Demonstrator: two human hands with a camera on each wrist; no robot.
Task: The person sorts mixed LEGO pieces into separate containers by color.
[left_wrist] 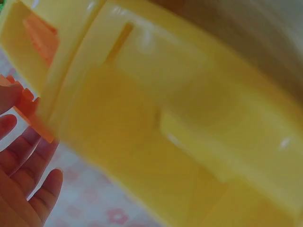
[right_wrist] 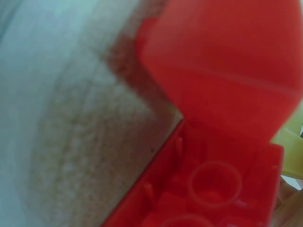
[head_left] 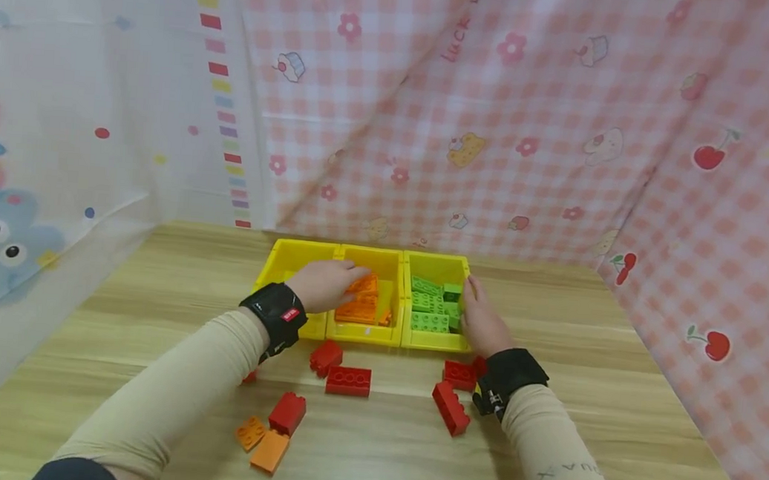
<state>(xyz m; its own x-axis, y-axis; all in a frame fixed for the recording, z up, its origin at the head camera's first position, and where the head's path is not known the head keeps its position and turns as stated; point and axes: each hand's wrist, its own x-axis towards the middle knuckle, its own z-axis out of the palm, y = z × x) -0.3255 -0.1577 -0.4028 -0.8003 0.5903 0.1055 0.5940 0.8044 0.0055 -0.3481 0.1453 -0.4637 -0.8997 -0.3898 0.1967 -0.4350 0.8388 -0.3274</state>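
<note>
In the head view, the left hand (head_left: 325,284) hung over the middle bin (head_left: 378,335), where orange bricks (head_left: 356,309) lay, its wrist hiding part of the left bin (head_left: 304,246). The right hand (head_left: 484,321) touched the outer side of the right bin (head_left: 434,340), which contained green bricks (head_left: 428,322). Red bricks (head_left: 348,381) and two loose orange ones (head_left: 269,452) sat on the table (head_left: 370,447). The step in hand seemed to be sorting by colour; the next move probably called for settling an orange brick among its kind and letting go.

The left wrist view showed what the head view did not: thumb and fingers pinched an orange brick (left_wrist: 28,106), just beside a bin wall.

The right wrist view gave the hollow underside of one red brick (right_wrist: 215,184), with another looming above it. Only a sliver of the right fingers showed there, so whether they gripped the bin or merely leaned on it, I could not tell.
</note>
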